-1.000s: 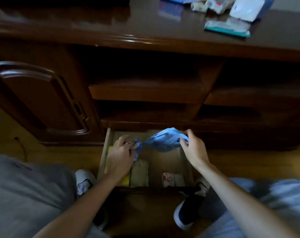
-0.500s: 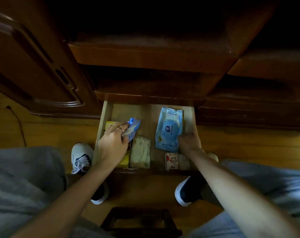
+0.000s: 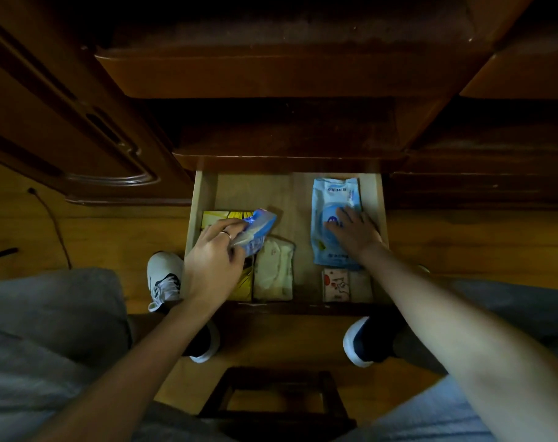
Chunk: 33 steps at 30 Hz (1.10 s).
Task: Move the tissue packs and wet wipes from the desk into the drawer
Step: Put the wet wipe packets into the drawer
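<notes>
Both hands in open drawer [image 3: 204,199], frame centre.
Left hand [image 3: 212,266] grip pinches small blue pack [image 3: 258,232]; right hand [image 3: 356,232], fingers spread, lies flat on wet wipes [image 3: 330,199].

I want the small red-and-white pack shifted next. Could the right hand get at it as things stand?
Probably yes. The right hand lies flat on the blue wet wipes pack, holding nothing, and the red-and-white pack sits uncovered just nearer the drawer front, beside the wrist. A short pull back should reach it.
</notes>
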Motion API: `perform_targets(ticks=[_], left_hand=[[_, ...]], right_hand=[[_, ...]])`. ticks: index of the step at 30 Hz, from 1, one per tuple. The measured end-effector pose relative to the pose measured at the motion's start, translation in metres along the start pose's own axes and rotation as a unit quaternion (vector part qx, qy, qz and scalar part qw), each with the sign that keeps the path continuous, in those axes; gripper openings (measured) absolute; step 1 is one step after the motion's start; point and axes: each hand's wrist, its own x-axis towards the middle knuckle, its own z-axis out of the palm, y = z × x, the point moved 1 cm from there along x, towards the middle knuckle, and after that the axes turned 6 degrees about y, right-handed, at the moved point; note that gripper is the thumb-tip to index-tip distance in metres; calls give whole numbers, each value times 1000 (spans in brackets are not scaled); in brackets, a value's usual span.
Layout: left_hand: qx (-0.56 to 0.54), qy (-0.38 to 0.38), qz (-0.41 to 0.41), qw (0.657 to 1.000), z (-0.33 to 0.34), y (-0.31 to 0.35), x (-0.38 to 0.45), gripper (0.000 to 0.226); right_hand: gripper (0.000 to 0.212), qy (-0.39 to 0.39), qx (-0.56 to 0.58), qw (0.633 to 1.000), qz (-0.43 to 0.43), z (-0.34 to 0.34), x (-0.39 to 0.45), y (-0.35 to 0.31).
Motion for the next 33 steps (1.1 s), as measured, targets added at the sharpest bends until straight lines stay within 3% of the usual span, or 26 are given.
perform_targets(ticks=[4,6,8,9,10,11,12,13,14,15,18,20,24,26,29,30,33], left_hand=[[-2,22,21,1000,0,5,1,34],[0,47,51,998,-2,9,1,33],[3,73,102,992,-3,13,1,34],[5,84,130,988,-3,13,-1,34],[9,93,157,983,-2,13,-3,34],[12,96,181,979,0,12,-5,34],[13,92,200,975,2,12,-7,33],[15,85,214,973,5,11,-9,33],[15,77,228,971,7,11,-10,33],[15,66,241,968,9,10,-10,33],[20,5,239,971,15,4,-8,45],[40,-23,178,983,15,-2,-8,53],[41,-22,24,999,8,-22,-7,46],[51,-41,10,998,7,-30,-7,37],[70,-88,43,993,10,-34,-15,35],[84,-102,62,989,13,-34,-19,35],[119,-125,106,979,20,-32,-23,36]], right_hand=[[73,-29,-41,999,14,-8,-1,-5],[62,-19,-38,999,24,-15,-2,-11],[44,41,84,994,53,-29,-3,-21],[39,61,238,966,79,-40,-5,-28],[42,37,434,895,99,-52,-8,-36],[49,-36,623,776,85,-66,-10,-47],[59,-121,749,650,40,-79,-13,-58],[66,-171,813,557,-6,-89,-15,-67],[68,-185,839,510,-29,-97,-18,-74],[62,-168,849,500,-29,-101,-19,-80],[36,-4,845,531,60,-102,-19,-80],[30,59,805,581,99,-95,-21,-66],[32,-88,753,640,128,-62,-31,-66],[31,-128,688,703,123,-43,-35,-90],[43,-63,482,869,97,-19,-32,-126],[52,-21,408,906,107,-14,-32,-132],[75,55,326,928,169,-8,-28,-130]])
